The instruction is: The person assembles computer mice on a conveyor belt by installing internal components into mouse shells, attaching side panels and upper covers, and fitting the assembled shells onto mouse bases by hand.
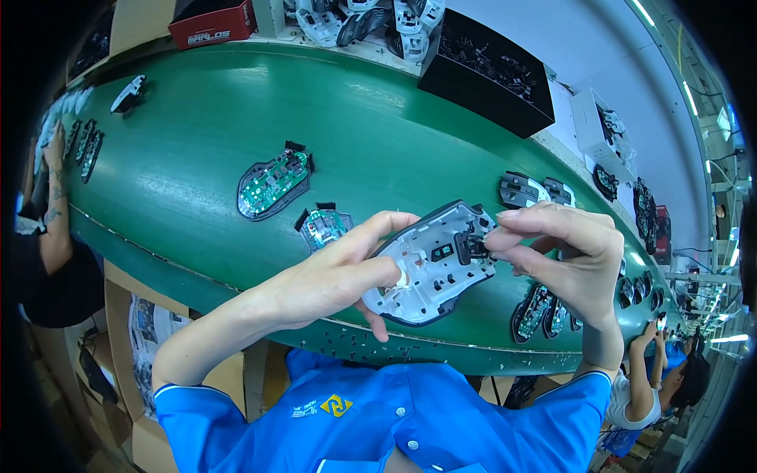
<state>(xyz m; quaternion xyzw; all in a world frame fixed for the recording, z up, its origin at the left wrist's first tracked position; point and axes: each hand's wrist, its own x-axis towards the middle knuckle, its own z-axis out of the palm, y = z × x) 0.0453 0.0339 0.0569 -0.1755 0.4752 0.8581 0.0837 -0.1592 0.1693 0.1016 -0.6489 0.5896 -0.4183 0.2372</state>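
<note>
My left hand [347,276] holds a mouse shell [426,296], its pale inner side facing up and its edge dark. The thumb presses inside the shell, while the fingers support it from beneath. At the shell's far right end, my right hand [568,252] pinches a small black plastic part [471,247] against the inside. Its fingertips partly cover that part. Just beyond my left hand lies a mouse base with a green circuit board [322,226]. A second mouse base [274,185] rests farther left. Several more boards [535,309] lie below my right hand.
A green work surface [189,150] curves across the view. Along its far side stand a black box [489,75] of small dark parts and a red box [211,25]. Dark-and-white mouse shells [522,189] sit beyond my right hand. Another person's arm [57,201] reaches in at left.
</note>
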